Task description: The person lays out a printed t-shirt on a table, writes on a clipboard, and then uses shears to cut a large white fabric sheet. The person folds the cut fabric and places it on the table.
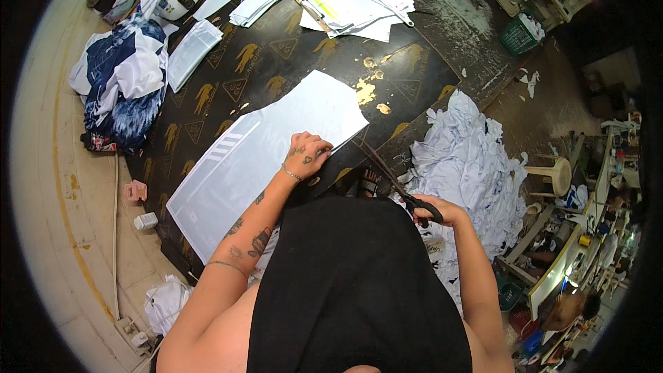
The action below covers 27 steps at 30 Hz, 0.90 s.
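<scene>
Hands | left hand [306, 155] flat on white fabric [262, 159] | right hand [437, 211] gripping scissors [394, 181]

The scene is evenly and fairly brightly lit from overhead, with soft, short shadows. The white fabric sheet [266, 155] on the dark counter [276, 62] is nearly blown out, its surface detail washed pale, and the paper stack [352, 0] at 12 o'clock glares too. Fisheye bending curves the counter edges, strongest toward 9 and 3 o'clock, and a black vignette rings the frame. The far workshop at 4 o'clock is small and soft, and the centre is sharp.
</scene>
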### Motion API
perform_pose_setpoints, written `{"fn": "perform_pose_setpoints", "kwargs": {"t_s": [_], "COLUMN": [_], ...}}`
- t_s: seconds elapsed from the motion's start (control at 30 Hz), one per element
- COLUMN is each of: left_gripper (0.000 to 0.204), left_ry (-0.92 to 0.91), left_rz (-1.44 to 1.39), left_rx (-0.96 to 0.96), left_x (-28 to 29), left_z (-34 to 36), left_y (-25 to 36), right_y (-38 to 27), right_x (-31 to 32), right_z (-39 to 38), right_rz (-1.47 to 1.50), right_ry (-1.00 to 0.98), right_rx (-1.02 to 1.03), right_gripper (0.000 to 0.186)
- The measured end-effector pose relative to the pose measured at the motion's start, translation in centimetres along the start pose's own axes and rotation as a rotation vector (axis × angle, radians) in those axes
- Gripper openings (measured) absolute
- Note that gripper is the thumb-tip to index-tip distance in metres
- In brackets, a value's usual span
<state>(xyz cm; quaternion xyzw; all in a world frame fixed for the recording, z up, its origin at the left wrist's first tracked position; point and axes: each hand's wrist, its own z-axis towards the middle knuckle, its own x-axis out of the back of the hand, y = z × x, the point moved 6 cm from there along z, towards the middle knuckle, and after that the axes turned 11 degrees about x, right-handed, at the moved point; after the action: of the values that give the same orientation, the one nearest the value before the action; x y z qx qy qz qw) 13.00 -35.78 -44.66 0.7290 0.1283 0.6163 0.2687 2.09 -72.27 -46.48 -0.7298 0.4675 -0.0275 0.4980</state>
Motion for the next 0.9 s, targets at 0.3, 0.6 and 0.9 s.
{"fn": "perform_pose_setpoints", "kwargs": {"t_s": [0.3,0.6,0.9], "left_gripper": [0.026,0.065,0.079], "left_ry": [0.040,0.173,0.176], "left_rz": [-0.114,0.034,0.059], "left_rx": [-0.067,-0.237,-0.228], "left_x": [1.1,2.7,2.6], "left_z": [0.3,-1.8,-2.1], "left_y": [-2.0,-5.4,-5.4], "right_y": [-2.0,-5.0,-3.0], "right_x": [0.6,0.0,-5.7], "right_z": [4.8,9.5,8.1], "right_rz": [-0.291,-0.611,-0.659], "right_ry": [0.045,0.158,0.494], "right_rx": [-0.107,0.047,-0.137], "right_gripper": [0.071,0.079,0.099]}}
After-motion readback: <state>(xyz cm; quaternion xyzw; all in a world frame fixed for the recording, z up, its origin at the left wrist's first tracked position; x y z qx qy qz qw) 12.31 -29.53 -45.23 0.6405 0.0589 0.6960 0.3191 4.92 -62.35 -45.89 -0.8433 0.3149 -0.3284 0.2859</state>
